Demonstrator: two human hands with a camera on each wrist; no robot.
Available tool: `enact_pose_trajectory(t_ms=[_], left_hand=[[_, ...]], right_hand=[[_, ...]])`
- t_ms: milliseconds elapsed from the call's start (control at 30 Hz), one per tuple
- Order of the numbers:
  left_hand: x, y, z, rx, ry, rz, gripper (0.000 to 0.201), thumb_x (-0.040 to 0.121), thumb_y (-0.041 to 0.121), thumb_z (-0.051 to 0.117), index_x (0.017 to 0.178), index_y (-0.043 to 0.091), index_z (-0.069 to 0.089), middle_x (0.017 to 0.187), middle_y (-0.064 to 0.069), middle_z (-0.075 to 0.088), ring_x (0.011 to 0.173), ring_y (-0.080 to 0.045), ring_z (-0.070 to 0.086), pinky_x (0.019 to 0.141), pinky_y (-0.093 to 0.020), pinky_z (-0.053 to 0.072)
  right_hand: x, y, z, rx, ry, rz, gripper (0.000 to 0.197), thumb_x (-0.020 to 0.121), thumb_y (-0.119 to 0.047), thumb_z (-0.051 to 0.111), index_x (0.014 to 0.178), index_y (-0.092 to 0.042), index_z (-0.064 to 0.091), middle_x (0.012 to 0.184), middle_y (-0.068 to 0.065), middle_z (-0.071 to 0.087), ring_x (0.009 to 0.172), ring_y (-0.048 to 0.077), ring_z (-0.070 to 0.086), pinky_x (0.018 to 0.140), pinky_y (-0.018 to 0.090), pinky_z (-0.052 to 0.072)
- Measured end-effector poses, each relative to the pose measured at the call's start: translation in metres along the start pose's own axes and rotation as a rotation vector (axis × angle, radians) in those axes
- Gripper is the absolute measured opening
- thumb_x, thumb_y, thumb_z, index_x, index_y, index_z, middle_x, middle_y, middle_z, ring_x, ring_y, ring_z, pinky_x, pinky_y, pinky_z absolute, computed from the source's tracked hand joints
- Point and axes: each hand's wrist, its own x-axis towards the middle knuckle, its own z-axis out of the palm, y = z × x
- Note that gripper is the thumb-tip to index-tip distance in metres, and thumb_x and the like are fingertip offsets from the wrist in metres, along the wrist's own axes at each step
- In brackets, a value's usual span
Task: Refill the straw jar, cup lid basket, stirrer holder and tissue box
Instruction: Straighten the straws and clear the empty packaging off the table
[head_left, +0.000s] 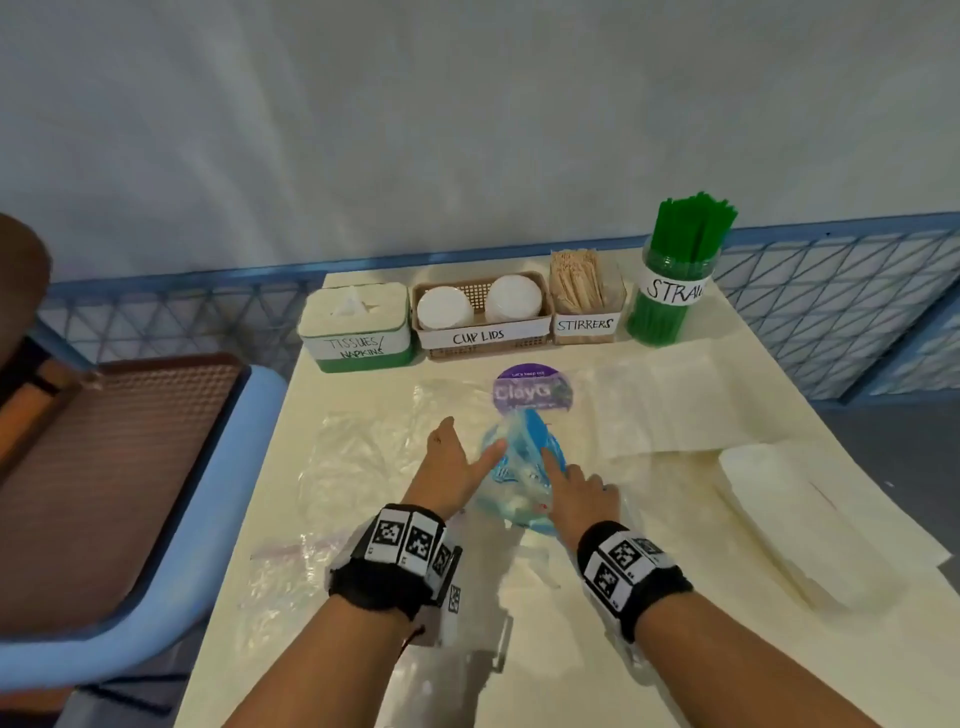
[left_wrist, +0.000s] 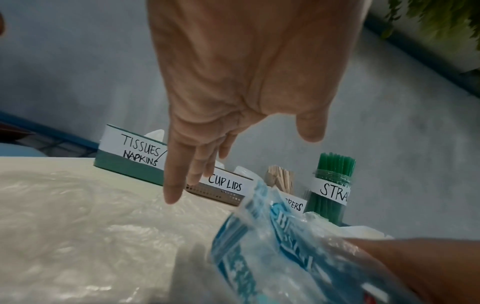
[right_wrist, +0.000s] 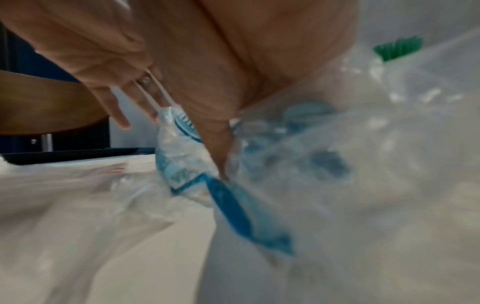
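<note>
At the back of the cream table (head_left: 675, 649) stand the tissue box (head_left: 358, 332), the cup lid basket (head_left: 483, 338) with two stacks of white lids, the stirrer holder (head_left: 584, 325) and the straw jar (head_left: 672, 291) packed with green straws. In the middle lies a crumpled blue and clear plastic wrapper (head_left: 522, 467) (left_wrist: 272, 246) (right_wrist: 182, 164). My left hand (head_left: 457, 462) (left_wrist: 221, 123) has straight fingers, its fingertips touching the wrapper's left edge. My right hand (head_left: 576, 493) (right_wrist: 233, 61) grips the wrapper's right side, index finger lying along it.
Clear plastic bags (head_left: 363, 452) lie left of the hands. A flat white packet (head_left: 675, 405) and a stack of white napkins (head_left: 795, 519) lie to the right. A purple round sticker (head_left: 532, 387) sits ahead. A blue chair (head_left: 130, 467) stands left, a blue lattice railing (head_left: 831, 301) behind.
</note>
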Motion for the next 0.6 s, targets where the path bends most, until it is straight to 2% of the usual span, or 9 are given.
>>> enact_pose_trajectory(t_ms=[67,167,233,300,367,467,533,600], left_hand=[[-0.007,-0.006,-0.004,-0.118,-0.007,-0.013,0.096,0.083,0.055,0.055,0.15,0.009,0.003,0.158,-0.01,0.01,0.144,-0.023,0.015,0.115,-0.036,0.02],[-0.019,-0.007,-0.01,-0.371,-0.057,-0.083,0.1,0.077,0.058,0.06,0.15,0.018,0.005,0.157,-0.007,0.017,0.142,-0.024,0.023,0.112,-0.041,0.028],[-0.028,-0.005,-0.01,-0.512,-0.106,-0.113,0.098,0.077,0.054,0.063,0.15,0.022,0.006,0.154,-0.004,0.022,0.139,-0.023,0.029,0.109,-0.044,0.032],[-0.036,0.001,-0.01,-0.673,-0.1,-0.07,0.085,0.082,0.041,0.064,0.147,0.021,0.014,0.146,0.002,0.035,0.13,-0.017,0.039,0.102,-0.04,0.036],[-0.041,0.003,-0.014,-0.89,-0.026,0.03,0.066,0.086,0.025,0.063,0.142,0.021,0.029,0.134,0.005,0.049,0.12,-0.013,0.05,0.098,-0.033,0.041],[-0.043,-0.011,-0.036,-1.038,0.21,0.068,0.038,0.087,0.015,0.063,0.124,0.014,0.055,0.114,-0.006,0.066,0.105,-0.021,0.063,0.09,-0.032,0.051],[-0.044,-0.033,-0.057,-0.95,0.357,0.017,0.018,0.085,0.01,0.064,0.103,0.011,0.064,0.1,-0.014,0.068,0.094,-0.028,0.064,0.084,-0.041,0.052],[-0.049,-0.06,-0.08,-0.907,0.462,-0.022,0.007,0.083,0.011,0.064,0.09,0.009,0.065,0.091,-0.02,0.069,0.086,-0.033,0.064,0.083,-0.053,0.052]], right_hand=[[0.001,0.003,-0.009,0.142,0.064,-0.001,0.064,0.097,-0.023,0.037,0.149,-0.031,0.001,0.133,0.009,0.048,0.114,0.029,0.053,0.095,0.041,0.038],[0.001,0.0,-0.036,0.421,0.244,0.006,0.056,0.097,-0.02,0.035,0.148,-0.029,0.014,0.13,0.01,0.051,0.111,0.029,0.055,0.094,0.04,0.045],[-0.006,-0.017,-0.051,0.636,0.376,-0.074,0.05,0.096,-0.017,0.039,0.144,-0.026,0.027,0.131,0.008,0.053,0.111,0.028,0.056,0.093,0.042,0.048],[-0.021,-0.048,-0.063,0.779,0.427,-0.223,0.046,0.094,-0.023,0.044,0.139,-0.028,0.034,0.131,0.002,0.054,0.111,0.022,0.057,0.093,0.041,0.049],[-0.04,-0.079,-0.068,0.897,0.397,-0.363,0.044,0.094,-0.026,0.044,0.137,-0.031,0.036,0.129,-0.002,0.055,0.111,0.014,0.056,0.096,0.033,0.047],[-0.055,-0.112,-0.065,0.821,0.275,-0.46,0.058,0.089,-0.005,0.05,0.141,-0.022,0.032,0.133,0.001,0.053,0.115,0.016,0.055,0.09,0.016,0.039],[-0.057,-0.127,-0.057,0.762,0.215,-0.53,0.058,0.089,-0.009,0.056,0.141,-0.019,0.034,0.129,0.002,0.057,0.114,0.017,0.056,0.088,0.017,0.038],[-0.058,-0.14,-0.047,0.875,0.208,-0.578,0.048,0.09,-0.015,0.058,0.135,-0.017,0.041,0.114,-0.001,0.062,0.097,0.012,0.061,0.081,0.017,0.042]])
